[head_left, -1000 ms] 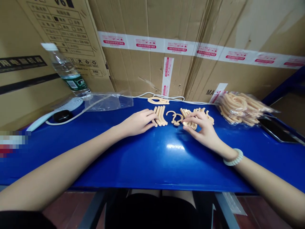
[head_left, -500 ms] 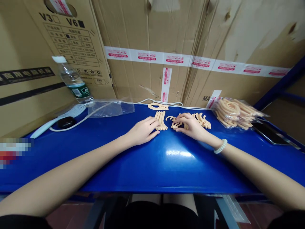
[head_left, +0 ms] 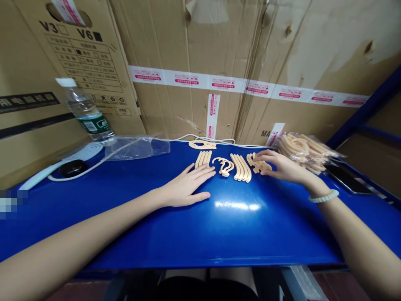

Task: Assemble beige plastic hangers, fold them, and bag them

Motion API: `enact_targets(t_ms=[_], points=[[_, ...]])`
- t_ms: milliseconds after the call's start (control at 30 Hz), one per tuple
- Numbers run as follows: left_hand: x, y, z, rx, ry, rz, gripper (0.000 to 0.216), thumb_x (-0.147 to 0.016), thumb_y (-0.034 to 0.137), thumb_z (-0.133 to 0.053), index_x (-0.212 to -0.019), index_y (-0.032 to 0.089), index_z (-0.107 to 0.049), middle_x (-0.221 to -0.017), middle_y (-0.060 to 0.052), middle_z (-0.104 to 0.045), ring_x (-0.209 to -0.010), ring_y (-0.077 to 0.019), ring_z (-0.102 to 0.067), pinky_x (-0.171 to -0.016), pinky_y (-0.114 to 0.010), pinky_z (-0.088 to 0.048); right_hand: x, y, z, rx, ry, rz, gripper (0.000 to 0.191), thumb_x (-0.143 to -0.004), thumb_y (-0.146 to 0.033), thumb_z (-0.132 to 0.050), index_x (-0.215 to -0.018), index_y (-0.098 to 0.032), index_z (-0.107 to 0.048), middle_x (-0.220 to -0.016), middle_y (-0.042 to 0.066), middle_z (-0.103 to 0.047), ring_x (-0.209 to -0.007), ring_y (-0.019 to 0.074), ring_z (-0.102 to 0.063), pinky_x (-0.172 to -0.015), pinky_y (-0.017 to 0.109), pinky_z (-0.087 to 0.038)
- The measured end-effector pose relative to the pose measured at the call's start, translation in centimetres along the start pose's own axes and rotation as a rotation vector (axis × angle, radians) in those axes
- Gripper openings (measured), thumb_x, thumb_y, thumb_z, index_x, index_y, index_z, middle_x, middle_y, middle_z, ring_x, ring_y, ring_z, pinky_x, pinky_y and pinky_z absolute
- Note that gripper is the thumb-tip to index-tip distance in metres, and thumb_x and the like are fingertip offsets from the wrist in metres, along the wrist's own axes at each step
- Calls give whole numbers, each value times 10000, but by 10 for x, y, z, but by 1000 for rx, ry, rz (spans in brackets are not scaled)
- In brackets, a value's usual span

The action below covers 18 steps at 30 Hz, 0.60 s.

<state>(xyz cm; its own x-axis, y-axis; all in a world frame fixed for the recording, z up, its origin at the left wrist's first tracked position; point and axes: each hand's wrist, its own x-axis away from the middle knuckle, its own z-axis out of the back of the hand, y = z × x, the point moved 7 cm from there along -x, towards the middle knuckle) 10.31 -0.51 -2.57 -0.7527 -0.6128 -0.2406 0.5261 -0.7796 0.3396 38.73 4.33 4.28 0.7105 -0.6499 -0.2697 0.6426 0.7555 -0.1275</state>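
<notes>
My left hand point(head_left: 188, 186) lies flat with its fingers spread, fingertips over the lower end of a row of beige curved strips point(head_left: 203, 159). To the right are beige hook-shaped pieces point(head_left: 224, 166), then a second row of several curved strips point(head_left: 240, 167), side by side. My right hand point(head_left: 282, 167) reaches over a heap of small beige pieces point(head_left: 259, 164); its thumb and fingers are apart and touch the heap, and no piece is seen lifted. Behind the left row lies a beige piece like a folded clothes hanger point(head_left: 202, 144).
A clear bag of beige parts point(head_left: 305, 150) and a dark phone point(head_left: 347, 179) lie at the right. On the left are a water bottle point(head_left: 89, 113), a black oval object point(head_left: 73, 168), a white cable and a plastic bag point(head_left: 138, 147). Cardboard point(head_left: 175, 108) walls the back.
My right hand has moved right, from the hook-shaped pieces to the small heap, uncovering the second row of strips. My left hand has flattened and spread. The view has shifted slightly.
</notes>
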Motion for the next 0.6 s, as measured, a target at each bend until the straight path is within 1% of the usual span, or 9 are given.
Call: enact_targets(t_ms=[100, 200, 300, 400, 467, 533, 600], points=[[0, 0, -2, -20, -29, 4, 669, -1007, 538, -499, -1587, 264, -309, -1652, -110, -313, -1560, -313, -208, -1259, -598, -78, 2, 10, -12, 27, -75, -7, 348, -891, -247, -684, -1234, -201, -719, -1340, 155, -611, -1217, 322, -612, -1029, 480, -522], [0, -1, -3, -68, -62, 29, 674, -1018, 567, -449, -1597, 267, -281, -1674, -86, -266, -1572, -304, -164, -1268, -582, -91, -1, 14, -24, 55, -103, 3, 277, -862, -149, -677, -1115, -212, -770, -1216, 118, -692, -1152, 296, -651, -1017, 434, -537], [0, -2, -3, -103, -68, 48, 638, -1032, 564, -405, -1586, 266, -300, -1683, -68, -251, -1576, -297, -151, -1272, -576, -113, -4, 17, -28, 60, -103, -2, 259, -864, -95, -641, -1042, -211, -787, -1089, 105, -735, -1057, 283, -685, -968, 420, -561], [-1, -2, -2, -109, -48, 57, 592, -1041, 538, -393, -1559, 255, -348, -1674, -81, -280, -1568, -301, -187, -1265, -582, -162, -3, 18, -27, 54, -92, -14, 233, -859, -98, -645, -1013, -197, -789, -1068, 120, -738, -1028, 300, -692, -929, 434, -574], [-1, -2, -1, -101, -19, 54, 564, -1043, 515, -400, -1540, 251, -376, -1658, -98, -317, -1558, -306, -220, -1257, -586, -195, -2, 19, -26, 45, -91, -18, 212, -865, -117, -648, -1006, -194, -788, -1065, 122, -739, -1043, 311, -689, -932, 444, -571], [-1, -2, 1, -94, 10, 49, 541, -1043, 493, -410, -1523, 245, -400, -1638, -114, -353, -1548, -313, -249, -1250, -593, -216, 0, 21, -24, 36, -91, -23, 193, -878, -153, -649, -1009, -196, -785, -1071, 121, -737, -1060, 317, -684, -942, 457, -568], [-1, -2, 2, -92, 28, 46, 524, -1041, 480, -418, -1506, 238, -423, -1622, -126, -379, -1537, -322, -274, -1243, -602, -228, 1, 21, -22, 8, -84, -32, 195, -878, -214, -675, -1043, -197, -778, -1122, 127, -721, -1081, 325, -677, -961, 477, -562]])
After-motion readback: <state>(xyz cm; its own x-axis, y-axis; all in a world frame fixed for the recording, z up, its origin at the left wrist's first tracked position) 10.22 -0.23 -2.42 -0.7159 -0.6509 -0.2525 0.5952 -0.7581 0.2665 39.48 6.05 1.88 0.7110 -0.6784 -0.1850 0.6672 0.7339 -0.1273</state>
